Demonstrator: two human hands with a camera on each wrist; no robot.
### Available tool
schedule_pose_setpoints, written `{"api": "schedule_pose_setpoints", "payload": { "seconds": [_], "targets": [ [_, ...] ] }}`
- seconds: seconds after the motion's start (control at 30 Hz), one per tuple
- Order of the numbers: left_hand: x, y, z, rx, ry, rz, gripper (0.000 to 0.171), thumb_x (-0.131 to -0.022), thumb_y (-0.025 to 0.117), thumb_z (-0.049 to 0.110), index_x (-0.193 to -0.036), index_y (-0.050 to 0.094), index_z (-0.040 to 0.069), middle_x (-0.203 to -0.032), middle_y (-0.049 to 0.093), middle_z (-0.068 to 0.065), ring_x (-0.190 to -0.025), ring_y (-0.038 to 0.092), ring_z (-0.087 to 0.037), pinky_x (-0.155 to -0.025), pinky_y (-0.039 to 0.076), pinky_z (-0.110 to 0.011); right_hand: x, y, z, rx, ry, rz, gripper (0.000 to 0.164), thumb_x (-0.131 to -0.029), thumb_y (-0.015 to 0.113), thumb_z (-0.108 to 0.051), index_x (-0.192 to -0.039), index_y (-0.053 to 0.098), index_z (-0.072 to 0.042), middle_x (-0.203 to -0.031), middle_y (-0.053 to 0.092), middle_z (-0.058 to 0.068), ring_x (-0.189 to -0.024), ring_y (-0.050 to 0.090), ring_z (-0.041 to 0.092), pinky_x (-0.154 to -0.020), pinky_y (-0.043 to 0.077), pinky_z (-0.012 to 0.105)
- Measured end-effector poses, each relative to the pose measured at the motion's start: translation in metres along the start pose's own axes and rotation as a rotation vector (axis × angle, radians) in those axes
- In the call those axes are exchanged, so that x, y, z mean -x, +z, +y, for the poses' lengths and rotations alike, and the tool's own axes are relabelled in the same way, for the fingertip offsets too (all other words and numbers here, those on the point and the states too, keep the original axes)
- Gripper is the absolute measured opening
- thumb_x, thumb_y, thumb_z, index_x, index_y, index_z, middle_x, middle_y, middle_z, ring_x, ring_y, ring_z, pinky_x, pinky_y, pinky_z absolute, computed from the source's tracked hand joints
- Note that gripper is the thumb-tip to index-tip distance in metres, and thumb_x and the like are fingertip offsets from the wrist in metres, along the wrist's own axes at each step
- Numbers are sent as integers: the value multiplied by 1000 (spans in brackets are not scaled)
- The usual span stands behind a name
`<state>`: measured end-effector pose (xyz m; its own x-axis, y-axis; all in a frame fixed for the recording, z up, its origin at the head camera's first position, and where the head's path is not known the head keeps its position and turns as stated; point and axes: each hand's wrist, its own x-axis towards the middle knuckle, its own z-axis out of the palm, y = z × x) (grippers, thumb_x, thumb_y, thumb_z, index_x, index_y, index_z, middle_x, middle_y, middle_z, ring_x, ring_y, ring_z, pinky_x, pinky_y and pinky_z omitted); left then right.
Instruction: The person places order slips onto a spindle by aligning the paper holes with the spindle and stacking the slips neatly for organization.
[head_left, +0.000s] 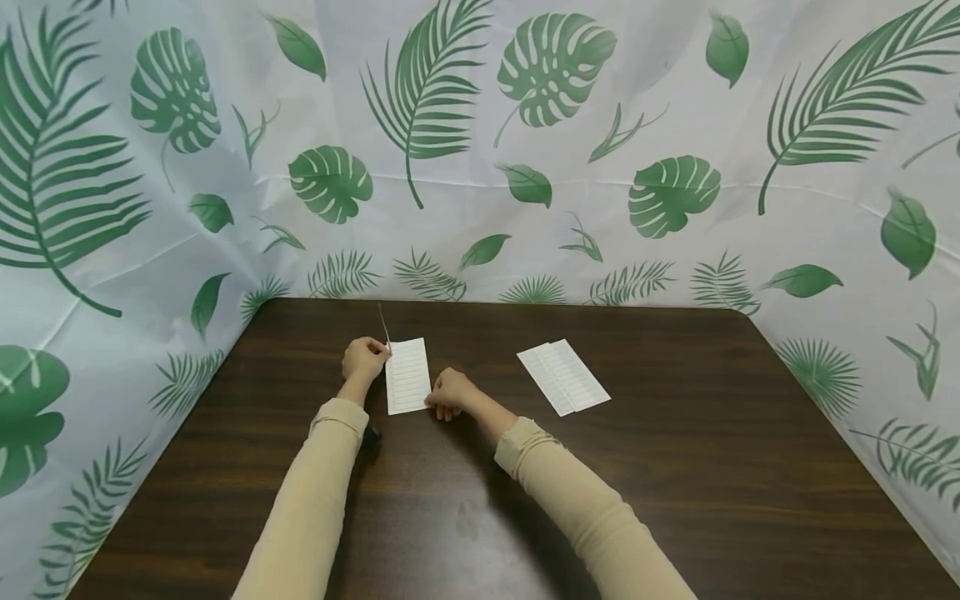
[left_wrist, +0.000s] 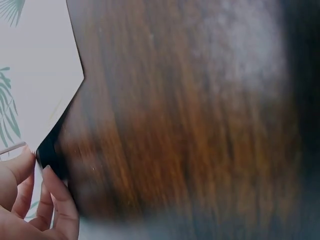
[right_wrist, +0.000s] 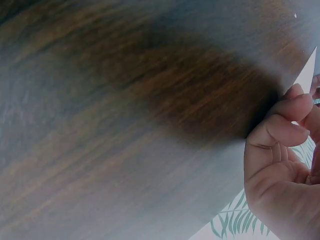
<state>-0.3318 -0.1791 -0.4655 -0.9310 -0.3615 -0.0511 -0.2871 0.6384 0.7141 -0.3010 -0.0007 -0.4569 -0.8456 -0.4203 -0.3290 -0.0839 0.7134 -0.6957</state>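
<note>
A small white printed sheet with ruled lines [head_left: 408,377] lies on the table left of the middle. At its left edge my left hand [head_left: 365,358] pinches a thin raised leaf of paper [head_left: 385,325], seen nearly edge-on in the head view. The left wrist view shows this leaf's plain white face [left_wrist: 42,65] above the thumb and fingertips. My right hand [head_left: 452,393] has curled fingers and pinches the ruled sheet's lower right corner. In the right wrist view, a white paper tip [right_wrist: 308,75] shows beyond the curled fingers [right_wrist: 272,137].
Two overlapping printed slips [head_left: 562,377] lie slanted on the dark wooden table [head_left: 675,467], right of the right hand. A small black object [head_left: 371,438] shows beside the left wrist. A white leaf-patterned curtain [head_left: 450,225] stands behind the table and along its sides.
</note>
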Motion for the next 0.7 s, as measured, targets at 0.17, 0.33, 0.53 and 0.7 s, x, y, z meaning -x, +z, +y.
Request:
{"api": "schedule_pose_setpoints", "payload": {
  "seconds": [0.17, 0.33, 0.53, 0.7],
  "targets": [
    [0, 2, -1, -5, 17, -32, 23, -91, 60, 18, -111, 62, 6, -114, 61, -17, -101, 58, -34, -81, 49, -47, 3, -3, 2, -7, 11, -15, 27, -86, 67, -11, -61, 63, -2, -43, 51, -4, -38, 49, 7, -38, 39, 16],
    [1, 0, -1, -18, 5, -48, 27, -92, 60, 18, -117, 64, 8, -118, 61, -17, -103, 58, -34, -81, 50, -45, 8, -7, 9, -132, -1, -47, 16, -84, 70, -8, -70, 63, -1, -48, 54, -2, -40, 51, 6, -40, 41, 16],
    [3, -2, 1, -27, -12, -84, 29, -93, 58, 22, -118, 64, 9, -127, 58, -17, -111, 56, -36, -86, 50, -47, 16, -19, 19, -219, -6, -93, 8, -86, 66, -6, -84, 61, -1, -55, 57, -1, -45, 54, 7, -45, 45, 17],
    [0, -1, -3, 3, -29, -131, 32, -93, 59, 27, -120, 63, 9, -125, 56, -19, -101, 61, -32, -81, 52, -43, 23, -36, 29, -178, -53, -98, 13, -88, 64, -7, -95, 59, 3, -62, 61, 3, -50, 56, 8, -50, 50, 19]
  ]
}}
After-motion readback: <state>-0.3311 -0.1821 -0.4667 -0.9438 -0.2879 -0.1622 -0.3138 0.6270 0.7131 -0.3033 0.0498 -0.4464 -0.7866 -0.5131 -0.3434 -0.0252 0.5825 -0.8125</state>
